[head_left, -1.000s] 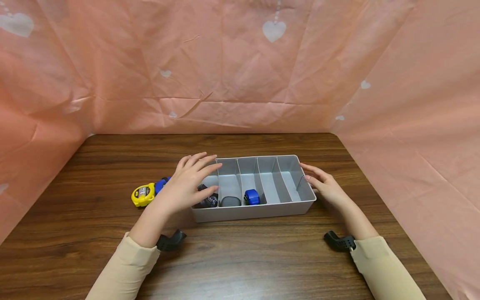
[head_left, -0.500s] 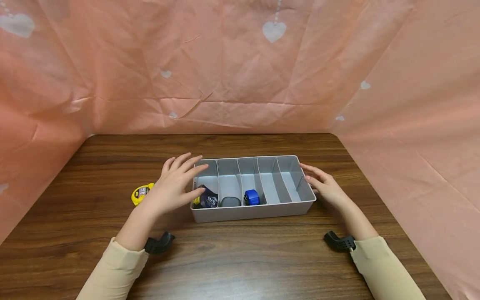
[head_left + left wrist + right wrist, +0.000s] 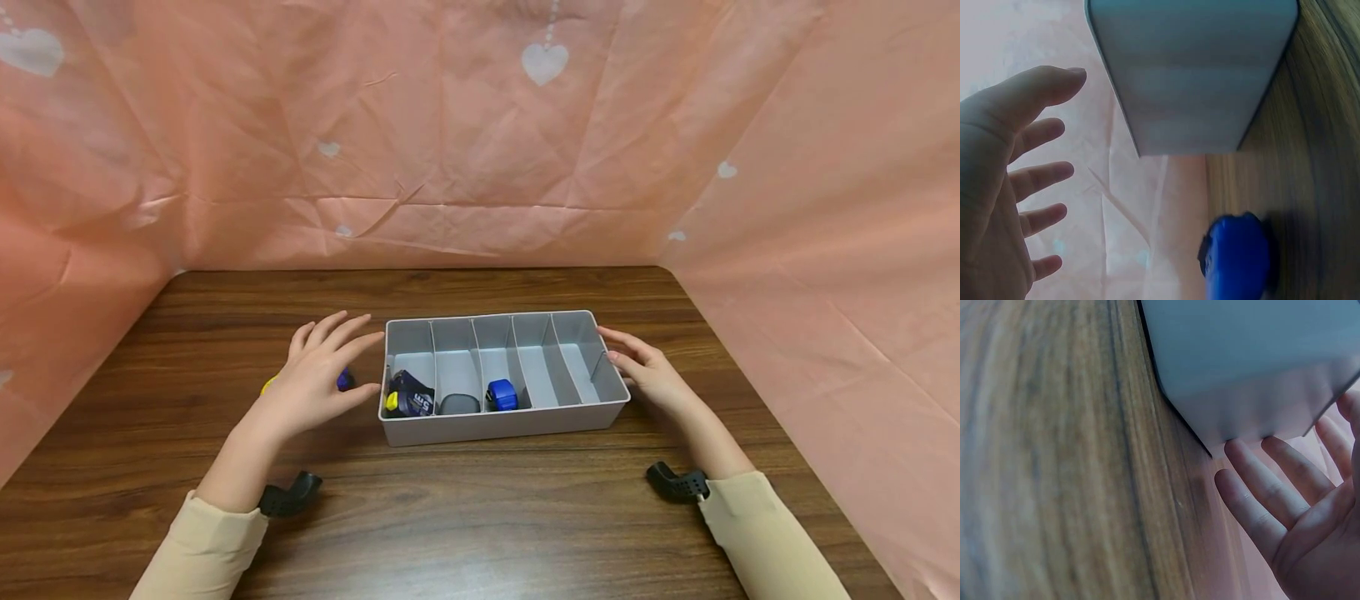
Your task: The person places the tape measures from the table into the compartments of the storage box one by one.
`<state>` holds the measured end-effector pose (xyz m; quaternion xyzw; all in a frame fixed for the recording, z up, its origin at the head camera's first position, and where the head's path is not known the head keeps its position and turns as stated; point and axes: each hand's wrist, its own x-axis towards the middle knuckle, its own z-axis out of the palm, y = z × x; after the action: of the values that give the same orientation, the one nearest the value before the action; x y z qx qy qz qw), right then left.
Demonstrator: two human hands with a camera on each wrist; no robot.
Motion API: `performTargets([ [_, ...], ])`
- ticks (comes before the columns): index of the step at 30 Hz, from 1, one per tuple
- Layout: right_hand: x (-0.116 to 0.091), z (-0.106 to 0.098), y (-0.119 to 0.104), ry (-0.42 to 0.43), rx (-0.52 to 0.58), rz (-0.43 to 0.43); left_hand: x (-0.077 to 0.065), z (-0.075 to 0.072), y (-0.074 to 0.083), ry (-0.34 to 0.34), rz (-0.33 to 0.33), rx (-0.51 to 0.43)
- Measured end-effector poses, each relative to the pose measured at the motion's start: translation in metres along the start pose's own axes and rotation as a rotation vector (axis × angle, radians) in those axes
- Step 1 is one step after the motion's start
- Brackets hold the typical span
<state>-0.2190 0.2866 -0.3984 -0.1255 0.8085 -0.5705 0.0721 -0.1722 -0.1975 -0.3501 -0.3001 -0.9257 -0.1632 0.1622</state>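
My left hand is spread, holds nothing and hovers just left of a grey divided box. Partly hidden behind it are a blue tape measure and a yellow tape measure. In the left wrist view the blue tape measure lies on the table, apart from the fingers. My right hand rests its fairly straight fingertips against the box's right end wall. Inside the box, the leftmost compartment holds a dark tape measure with yellow. A grey rounded object and another blue tape measure sit in the two compartments beside it.
A brown wood-grain table carries everything. Pink cloth with white hearts closes off the back and both sides. A black wrist mount sticks out from the left cuff, and a matching wrist mount from the right.
My left hand has moved left, away from over the box, uncovering the dark tape measure in the leftmost compartment and covering most of the yellow one. My right hand stays at the box end.
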Motion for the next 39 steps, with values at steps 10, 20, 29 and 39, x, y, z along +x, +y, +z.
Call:
performTargets([
  [10, 0.001, -0.001, 0.003, -0.001, -0.007, -0.032, -0.017, 0.0, -0.016, -0.022, -0.036, 0.0],
  [20, 0.0, 0.0, 0.004, 0.003, 0.011, -0.058, -0.032, -0.002, -0.028, -0.056, -0.087, 0.008],
  [29, 0.001, 0.0, 0.004, 0.001, 0.003, -0.043, -0.036, -0.002, -0.035, -0.084, -0.132, -0.012],
  [39, 0.001, 0.0, 0.005, 0.003, -0.013, -0.04, -0.04, -0.002, -0.05, -0.094, -0.156, -0.019],
])
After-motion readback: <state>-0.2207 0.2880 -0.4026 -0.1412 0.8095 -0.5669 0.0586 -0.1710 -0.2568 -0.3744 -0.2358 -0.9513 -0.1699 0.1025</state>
